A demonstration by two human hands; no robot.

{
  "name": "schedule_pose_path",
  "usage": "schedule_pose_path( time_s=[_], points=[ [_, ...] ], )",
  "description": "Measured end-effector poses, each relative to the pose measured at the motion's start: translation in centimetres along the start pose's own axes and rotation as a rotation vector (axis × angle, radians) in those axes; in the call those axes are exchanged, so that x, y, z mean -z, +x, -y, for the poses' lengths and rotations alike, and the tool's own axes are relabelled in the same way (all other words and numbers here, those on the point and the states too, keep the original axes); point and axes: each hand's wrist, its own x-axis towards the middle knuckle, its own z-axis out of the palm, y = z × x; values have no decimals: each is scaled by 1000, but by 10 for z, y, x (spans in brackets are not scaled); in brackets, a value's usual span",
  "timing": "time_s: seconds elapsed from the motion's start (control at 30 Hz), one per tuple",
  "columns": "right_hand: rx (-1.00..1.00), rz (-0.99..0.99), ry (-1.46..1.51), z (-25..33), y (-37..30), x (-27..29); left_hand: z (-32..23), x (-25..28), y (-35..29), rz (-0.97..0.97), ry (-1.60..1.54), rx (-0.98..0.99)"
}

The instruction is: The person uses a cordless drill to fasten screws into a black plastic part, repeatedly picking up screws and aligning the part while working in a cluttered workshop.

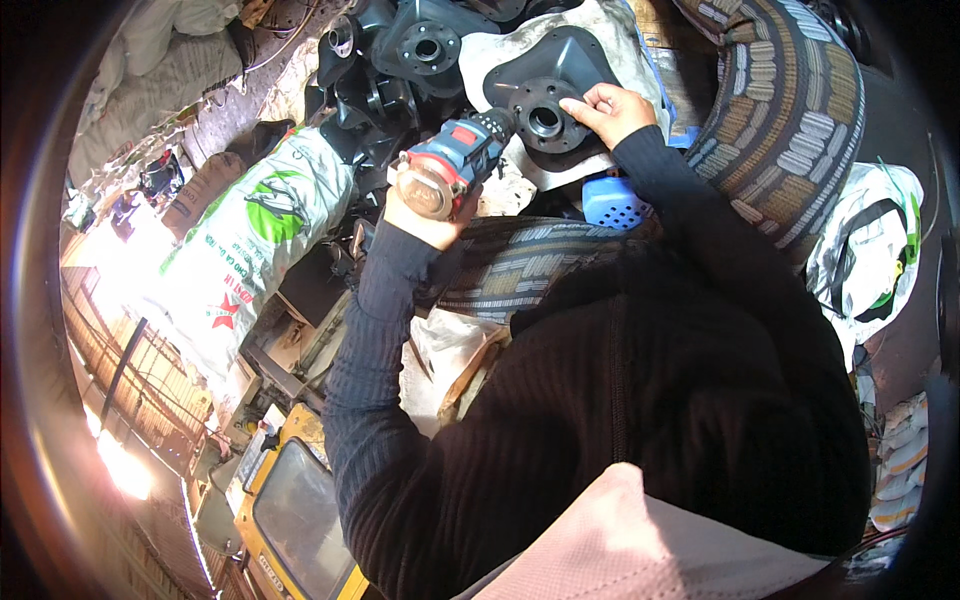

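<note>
My left hand (430, 222) grips a blue and grey cordless drill (455, 152) with red accents. Its black chuck points right, at the left edge of a round flange. That flange (546, 122), with a central bore and a ring of holes, belongs to a black metal part (570, 62) with a broad, flared body. My right hand (618, 112) has thumb and forefinger pinched at the flange's right rim. Whatever sits between those fingertips is too small to make out. White sacking (628, 50) lies under the black part.
Similar black flanged parts (420, 50) are heaped at the back left. A green-printed white sack (270, 210) leans beside them. On the right curves a large patterned cushion (790, 120). A blue perforated plastic piece (612, 203) sits below the flange. A yellow-framed window (300, 510) shows lower left.
</note>
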Motion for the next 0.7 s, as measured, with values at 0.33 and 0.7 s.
schedule_pose_path(
  time_s=[0.33, 0.7],
  points=[
    [-231, 251, 840, -1, -7, 34, -81, -10, -68, -231, -613, 263],
    [-51, 728, 1151, 16, -37, 36, -113, -29, -90, -260, -429, -120]
  ],
)
